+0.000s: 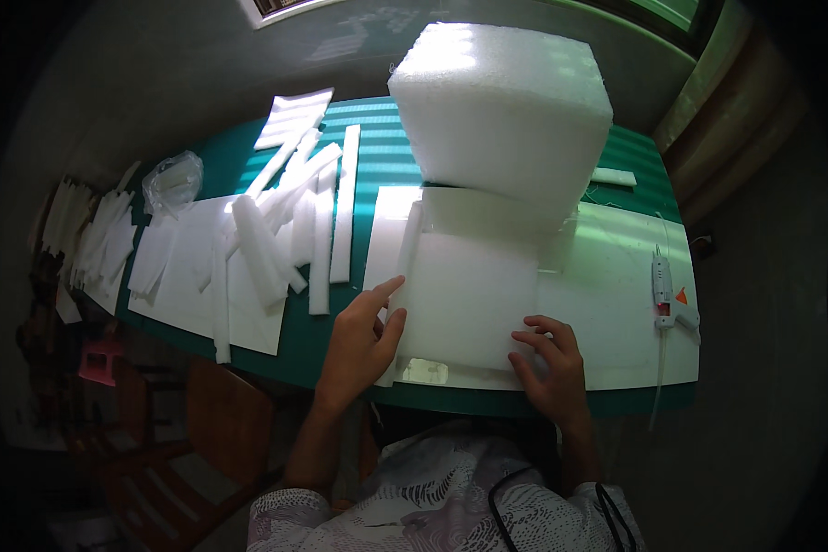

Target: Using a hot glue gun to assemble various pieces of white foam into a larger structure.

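Green surface (377, 138): left hand (359, 345), right hand (547, 368) flat, grip open, pinning foam sheet (469, 299); likely light, soft, dentable — hold by edges.

This looks like a small craft or packing workshop set up in a plain room, not a factory floor. A green table (377, 147) serves as the bench, and it is covered with white foam in every form: a thick foam block (501, 110), flat sheets (469, 294), and many cut strips (317, 230) lying loose to the left. More strips (92, 235) are stacked off the table's left end. A glue gun (662, 290) with its cord lies on the right. A clear plastic bag (172, 179) sits at the far left. Bare grey walls, a window (276, 7) above and wooden chairs (221, 423) below suggest a modest, home-style work space.
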Action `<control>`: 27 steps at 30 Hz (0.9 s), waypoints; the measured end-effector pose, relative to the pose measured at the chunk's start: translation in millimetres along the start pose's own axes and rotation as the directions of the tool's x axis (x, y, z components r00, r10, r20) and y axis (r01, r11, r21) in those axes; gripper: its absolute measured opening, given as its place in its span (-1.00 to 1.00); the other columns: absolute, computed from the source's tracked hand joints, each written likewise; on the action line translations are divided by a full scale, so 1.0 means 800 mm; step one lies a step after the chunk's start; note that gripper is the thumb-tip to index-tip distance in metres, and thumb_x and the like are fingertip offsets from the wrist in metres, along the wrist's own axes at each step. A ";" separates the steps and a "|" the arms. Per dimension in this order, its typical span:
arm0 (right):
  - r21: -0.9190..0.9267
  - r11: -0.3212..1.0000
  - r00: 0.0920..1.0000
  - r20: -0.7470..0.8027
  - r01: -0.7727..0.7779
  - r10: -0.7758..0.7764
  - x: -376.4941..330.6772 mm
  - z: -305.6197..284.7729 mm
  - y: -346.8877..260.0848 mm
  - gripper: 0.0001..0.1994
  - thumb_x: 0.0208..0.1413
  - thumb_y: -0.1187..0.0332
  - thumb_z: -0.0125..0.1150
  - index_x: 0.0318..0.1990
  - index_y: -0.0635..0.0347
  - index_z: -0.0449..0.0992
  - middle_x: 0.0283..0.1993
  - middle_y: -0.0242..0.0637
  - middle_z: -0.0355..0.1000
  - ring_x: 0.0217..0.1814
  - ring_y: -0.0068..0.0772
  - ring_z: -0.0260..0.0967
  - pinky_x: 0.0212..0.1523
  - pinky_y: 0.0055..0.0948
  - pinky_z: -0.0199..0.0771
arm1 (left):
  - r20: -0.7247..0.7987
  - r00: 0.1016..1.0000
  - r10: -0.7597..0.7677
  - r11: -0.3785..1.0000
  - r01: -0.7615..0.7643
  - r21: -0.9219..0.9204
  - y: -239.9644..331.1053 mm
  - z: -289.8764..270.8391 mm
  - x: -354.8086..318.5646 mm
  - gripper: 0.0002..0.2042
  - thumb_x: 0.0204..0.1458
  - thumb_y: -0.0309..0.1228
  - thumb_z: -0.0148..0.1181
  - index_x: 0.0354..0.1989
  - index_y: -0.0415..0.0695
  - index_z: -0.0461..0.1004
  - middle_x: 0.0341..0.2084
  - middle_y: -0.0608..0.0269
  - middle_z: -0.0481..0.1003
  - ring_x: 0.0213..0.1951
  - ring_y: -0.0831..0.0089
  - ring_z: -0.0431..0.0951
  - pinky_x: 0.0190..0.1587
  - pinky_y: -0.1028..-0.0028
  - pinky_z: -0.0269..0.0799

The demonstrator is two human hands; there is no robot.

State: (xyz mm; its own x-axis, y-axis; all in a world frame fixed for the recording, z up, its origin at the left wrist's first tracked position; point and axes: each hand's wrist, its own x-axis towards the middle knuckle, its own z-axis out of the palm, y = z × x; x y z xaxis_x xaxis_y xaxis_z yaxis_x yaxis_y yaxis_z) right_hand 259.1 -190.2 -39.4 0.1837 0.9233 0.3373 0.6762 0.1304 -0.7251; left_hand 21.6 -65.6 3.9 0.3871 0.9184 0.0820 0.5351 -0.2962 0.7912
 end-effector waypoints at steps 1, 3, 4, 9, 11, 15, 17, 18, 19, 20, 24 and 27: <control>0.010 1.000 1.000 -0.005 -0.013 0.013 0.000 -0.001 -0.001 -0.71 -0.12 0.52 0.37 -0.16 0.16 0.57 0.04 -0.23 0.41 -0.06 -0.23 0.36 -0.03 -0.31 0.43 | 0.008 1.000 0.018 1.000 -0.018 0.015 -0.002 0.000 0.000 -0.58 0.07 -0.49 0.18 0.15 -0.16 0.42 -0.38 0.04 0.48 -0.59 0.44 0.42 -0.44 0.43 0.41; 0.002 1.000 1.000 0.002 0.000 0.000 0.000 -0.001 -0.001 -0.71 -0.12 0.50 0.37 -0.16 0.18 0.56 0.04 -0.21 0.40 -0.05 -0.21 0.35 -0.04 -0.30 0.44 | 0.009 0.999 0.038 0.999 -0.039 0.023 -0.003 0.001 -0.001 -0.60 0.08 -0.51 0.16 0.14 -0.18 0.43 -0.39 0.09 0.48 -0.60 0.49 0.38 -0.46 0.47 0.37; -0.003 1.000 1.000 0.012 0.017 -0.017 0.000 -0.001 -0.001 -0.71 -0.11 0.49 0.37 -0.15 0.19 0.56 0.04 -0.19 0.39 -0.04 -0.18 0.33 -0.05 -0.30 0.45 | 0.005 0.998 0.056 0.998 -0.056 0.032 -0.004 0.001 -0.002 -0.62 0.08 -0.53 0.14 0.12 -0.21 0.44 -0.40 0.13 0.47 -0.60 0.54 0.34 -0.49 0.51 0.33; -0.054 0.998 1.000 -0.002 0.019 -0.019 -0.006 0.001 0.001 -0.73 -0.07 0.46 0.37 -0.15 0.18 0.56 0.03 -0.18 0.41 0.01 -0.12 0.34 0.01 -0.26 0.42 | 0.033 0.994 0.102 0.990 -0.105 0.091 -0.005 0.007 -0.005 -0.62 0.12 -0.51 0.10 0.14 -0.27 0.40 -0.39 0.01 0.44 -0.51 0.27 0.42 -0.34 0.34 0.38; -0.078 0.997 1.000 -0.022 0.005 -0.007 -0.007 -0.003 0.000 -0.73 -0.06 0.46 0.36 -0.14 0.18 0.55 0.03 -0.17 0.42 0.02 -0.10 0.34 0.03 -0.25 0.41 | 0.048 0.990 0.132 0.988 -0.135 0.069 -0.003 0.011 -0.003 -0.62 0.12 -0.52 0.09 0.14 -0.29 0.39 -0.39 0.00 0.43 -0.49 0.24 0.43 -0.32 0.33 0.38; -0.062 0.998 1.000 0.000 0.019 -0.019 -0.005 -0.026 -0.004 -0.70 -0.02 0.45 0.33 -0.07 0.16 0.54 0.04 -0.19 0.44 0.07 -0.12 0.37 0.05 -0.25 0.42 | 0.048 0.992 0.118 0.985 -0.123 0.117 0.005 0.010 -0.007 -0.64 0.17 -0.50 0.03 0.16 -0.28 0.37 -0.34 -0.02 0.46 -0.46 0.24 0.44 -0.30 0.32 0.39; -0.056 0.998 0.999 -0.042 -0.003 0.000 -0.003 -0.054 0.001 -0.68 0.04 0.47 0.27 -0.01 0.14 0.53 0.04 -0.20 0.45 0.09 -0.15 0.39 0.02 -0.28 0.46 | 0.051 0.994 0.098 0.988 -0.104 0.118 0.001 0.009 -0.008 -0.65 0.20 -0.49 -0.01 0.16 -0.27 0.37 -0.32 -0.04 0.47 -0.43 0.23 0.46 -0.27 0.32 0.40; -0.181 0.983 0.990 -0.123 0.042 -0.065 0.001 -0.070 0.012 -0.70 0.06 0.53 0.20 -0.01 0.16 0.52 -0.03 -0.17 0.48 0.03 -0.15 0.43 -0.04 -0.31 0.49 | 0.011 0.995 0.103 0.985 -0.104 0.135 -0.005 0.005 -0.013 -0.66 0.23 -0.48 -0.05 0.16 -0.26 0.37 -0.27 -0.06 0.48 -0.37 0.21 0.49 -0.21 0.32 0.41; -0.213 0.977 0.980 -0.196 -0.024 -0.019 0.001 -0.099 0.016 -0.72 0.03 0.60 0.13 -0.06 0.22 0.51 -0.09 -0.10 0.47 0.01 -0.05 0.41 0.04 -0.24 0.42 | -0.016 0.993 0.117 0.985 -0.114 0.132 -0.006 0.008 -0.011 -0.67 0.26 -0.47 -0.09 0.15 -0.26 0.38 -0.23 -0.09 0.49 -0.31 0.19 0.52 -0.15 0.33 0.41; -0.292 0.952 0.963 -0.271 -0.092 0.010 -0.003 -0.133 0.027 -0.70 0.01 0.65 0.06 -0.08 0.24 0.51 -0.12 -0.08 0.47 -0.02 -0.03 0.40 0.03 -0.22 0.41 | 0.007 0.990 0.138 0.984 -0.138 0.112 -0.005 0.013 -0.006 -0.67 0.26 -0.47 -0.09 0.15 -0.26 0.38 -0.23 -0.09 0.49 -0.31 0.19 0.52 -0.15 0.33 0.41; -0.571 0.791 0.954 -0.294 -0.221 0.054 -0.014 -0.231 0.107 -0.56 -0.11 0.69 0.04 0.00 0.25 0.48 0.01 -0.05 0.43 0.07 0.02 0.34 0.19 -0.18 0.34 | -0.001 0.989 0.148 0.983 -0.147 0.113 -0.004 0.016 0.000 -0.68 0.29 -0.44 -0.16 0.14 -0.26 0.38 -0.13 -0.15 0.49 -0.14 0.14 0.53 0.01 0.32 0.37; -0.685 0.719 0.986 0.010 -0.116 0.169 -0.013 -0.250 0.147 -0.46 -0.11 0.65 0.08 0.14 0.24 0.38 0.25 -0.06 0.27 0.27 0.00 0.23 0.24 -0.17 0.28 | -0.026 0.983 0.184 0.981 -0.182 0.066 -0.015 0.010 0.002 -0.67 0.28 -0.43 -0.15 0.14 -0.25 0.39 -0.21 -0.06 0.50 -0.24 0.26 0.51 -0.06 0.37 0.39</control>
State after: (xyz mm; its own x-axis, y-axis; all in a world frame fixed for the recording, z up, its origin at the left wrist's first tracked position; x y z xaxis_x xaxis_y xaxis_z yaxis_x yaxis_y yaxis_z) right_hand 479.2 -257.0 -7.9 0.2882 0.9356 0.2042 0.9537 -0.2611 -0.1496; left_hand 22.2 -62.5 -10.5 0.4597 0.8545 0.2419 0.5039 -0.4753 0.7213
